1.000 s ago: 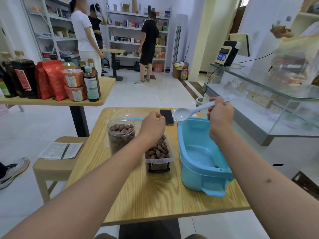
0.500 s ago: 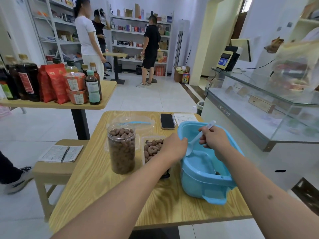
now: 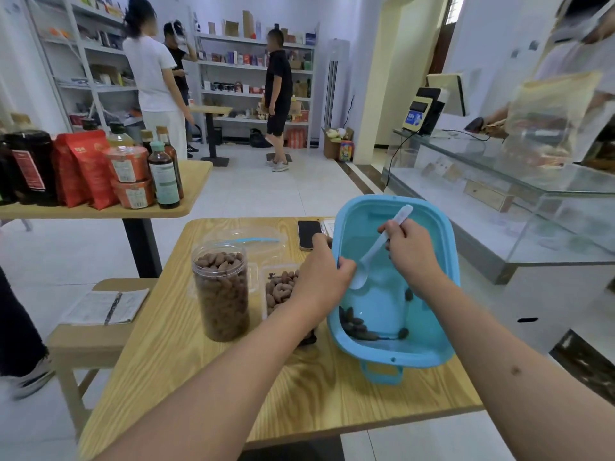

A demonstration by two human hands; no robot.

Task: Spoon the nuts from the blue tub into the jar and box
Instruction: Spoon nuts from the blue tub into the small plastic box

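On the right half of the wooden tabletop (image 3: 206, 367) the blue tub (image 3: 449, 261) now stands tipped, its far rim raised and its near end down by the near edge, where half a second ago it sat flatter. The left hand (image 3: 319, 271) has moved from in front of the box to the tub's left rim, its fingers (image 3: 342, 264) curled over that edge and gripping it. The right hand (image 3: 411, 251) is inside the tub, as before, pinching the handle of the white spoon (image 3: 376, 249) between thumb and fingers; the spoon's bowl now points down and left, close to the left hand and above the tub floor. The few remaining nuts (image 3: 357, 324) have gathered in the tub's near left corner, with a couple lying loose further right. To the left of the tub the clear box (image 3: 279, 287), partly hidden by the left forearm, holds nuts, and left of it the jar (image 3: 221, 294) stands upright, filled to near its top. A phone (image 3: 307, 234) lies flat at the far side, just left of the tub's raised rim.
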